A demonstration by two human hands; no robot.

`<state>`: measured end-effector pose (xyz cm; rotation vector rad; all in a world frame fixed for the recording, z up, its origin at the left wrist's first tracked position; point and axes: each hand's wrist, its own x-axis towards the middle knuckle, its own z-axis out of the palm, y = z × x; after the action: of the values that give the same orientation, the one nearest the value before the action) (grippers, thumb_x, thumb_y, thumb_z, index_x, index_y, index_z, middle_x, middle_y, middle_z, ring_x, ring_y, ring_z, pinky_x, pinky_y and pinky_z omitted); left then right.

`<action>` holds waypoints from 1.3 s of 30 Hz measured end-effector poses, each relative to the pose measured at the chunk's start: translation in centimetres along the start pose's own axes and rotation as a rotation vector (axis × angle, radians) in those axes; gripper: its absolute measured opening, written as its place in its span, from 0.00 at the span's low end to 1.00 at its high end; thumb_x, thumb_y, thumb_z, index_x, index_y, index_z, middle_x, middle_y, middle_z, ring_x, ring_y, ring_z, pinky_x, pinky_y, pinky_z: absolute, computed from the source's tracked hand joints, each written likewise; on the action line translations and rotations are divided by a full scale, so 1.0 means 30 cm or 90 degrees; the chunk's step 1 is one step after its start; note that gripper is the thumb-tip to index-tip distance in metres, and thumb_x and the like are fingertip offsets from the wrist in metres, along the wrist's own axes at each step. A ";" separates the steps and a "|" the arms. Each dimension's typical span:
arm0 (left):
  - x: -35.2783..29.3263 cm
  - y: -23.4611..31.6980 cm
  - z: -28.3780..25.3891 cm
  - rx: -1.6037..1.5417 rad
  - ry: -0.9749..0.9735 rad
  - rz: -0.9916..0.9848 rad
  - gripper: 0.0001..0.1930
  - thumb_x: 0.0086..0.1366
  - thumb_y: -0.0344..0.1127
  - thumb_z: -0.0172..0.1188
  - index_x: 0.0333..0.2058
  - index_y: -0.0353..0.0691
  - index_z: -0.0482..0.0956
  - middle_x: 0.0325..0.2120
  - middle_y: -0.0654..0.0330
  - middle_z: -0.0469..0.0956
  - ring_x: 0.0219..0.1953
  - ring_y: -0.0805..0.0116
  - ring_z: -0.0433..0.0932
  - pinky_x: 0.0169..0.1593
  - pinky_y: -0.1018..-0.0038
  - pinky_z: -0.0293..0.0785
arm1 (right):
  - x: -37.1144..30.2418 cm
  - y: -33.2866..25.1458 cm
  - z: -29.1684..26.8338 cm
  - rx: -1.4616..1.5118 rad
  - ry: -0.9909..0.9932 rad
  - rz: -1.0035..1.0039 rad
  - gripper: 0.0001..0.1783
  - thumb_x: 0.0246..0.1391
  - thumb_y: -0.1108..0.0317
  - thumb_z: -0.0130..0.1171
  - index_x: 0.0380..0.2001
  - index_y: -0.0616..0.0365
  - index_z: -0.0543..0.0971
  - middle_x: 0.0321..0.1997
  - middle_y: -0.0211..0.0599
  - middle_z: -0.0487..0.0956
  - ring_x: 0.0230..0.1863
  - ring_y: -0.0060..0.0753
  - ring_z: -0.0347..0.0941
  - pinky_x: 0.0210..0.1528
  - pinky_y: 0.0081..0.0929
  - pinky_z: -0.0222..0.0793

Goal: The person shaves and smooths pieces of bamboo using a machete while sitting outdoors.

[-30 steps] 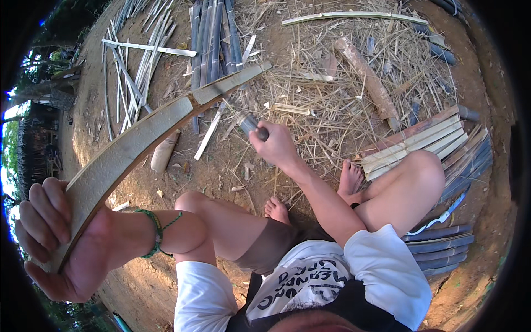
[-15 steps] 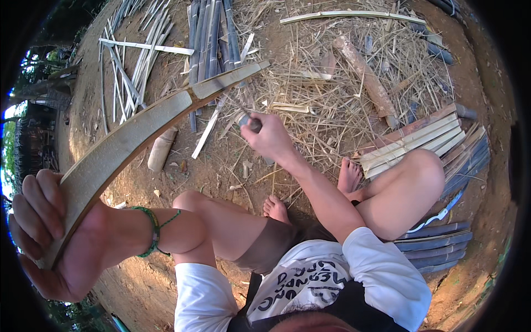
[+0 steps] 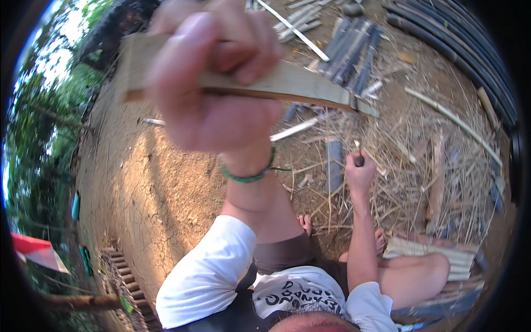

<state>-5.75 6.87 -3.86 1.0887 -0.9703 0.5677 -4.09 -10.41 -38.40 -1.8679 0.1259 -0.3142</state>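
We log the left hand (image 3: 191, 91) clenched round a raised bamboo strip (image 3: 310, 87); lower down, the right hand (image 3: 360, 172) grips a dark-handled tool (image 3: 359, 161). A slack left hold could, we judge, let the strip twist.

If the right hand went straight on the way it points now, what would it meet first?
The bamboo strip in the left hand, probably: its far end lies ahead of the right hand and its dark-handled tool. Depth is unclear, so the hand might pass beneath.
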 end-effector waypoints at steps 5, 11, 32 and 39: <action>0.019 -0.036 -0.030 -0.008 0.005 0.063 0.12 0.65 0.34 0.44 0.22 0.48 0.54 0.15 0.69 0.53 0.16 0.77 0.52 0.20 0.78 0.51 | 0.115 0.292 -0.081 -0.281 -0.046 0.217 0.18 0.45 0.62 0.62 0.22 0.73 0.78 0.21 0.61 0.78 0.28 0.56 0.80 0.33 0.45 0.70; 0.037 -0.056 -0.189 -0.199 -0.241 0.026 0.18 0.67 0.50 0.52 0.38 0.39 0.66 0.31 0.59 0.70 0.30 0.69 0.70 0.36 0.74 0.67 | -0.014 0.043 -0.039 -0.167 -0.095 0.090 0.17 0.46 0.62 0.60 0.30 0.68 0.81 0.26 0.56 0.81 0.33 0.54 0.81 0.38 0.45 0.72; 0.046 0.203 0.010 0.241 0.252 0.111 0.09 0.41 0.33 0.51 0.10 0.39 0.62 0.11 0.47 0.60 0.11 0.62 0.53 0.22 0.63 0.51 | -0.145 -0.129 -0.110 0.031 -0.085 0.099 0.14 0.51 0.64 0.59 0.24 0.67 0.80 0.13 0.44 0.76 0.17 0.36 0.77 0.21 0.35 0.68; 0.070 0.207 -0.070 0.054 0.176 0.052 0.11 0.40 0.31 0.49 0.09 0.42 0.55 0.10 0.56 0.47 0.12 0.67 0.45 0.23 0.65 0.43 | -0.076 0.343 -0.006 -0.051 -0.121 0.390 0.14 0.50 0.64 0.60 0.25 0.66 0.82 0.20 0.47 0.81 0.18 0.37 0.77 0.23 0.37 0.72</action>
<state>-8.87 11.06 0.63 1.0171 -0.7564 0.8091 -5.59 -13.27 -48.43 -1.8278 0.5707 0.2933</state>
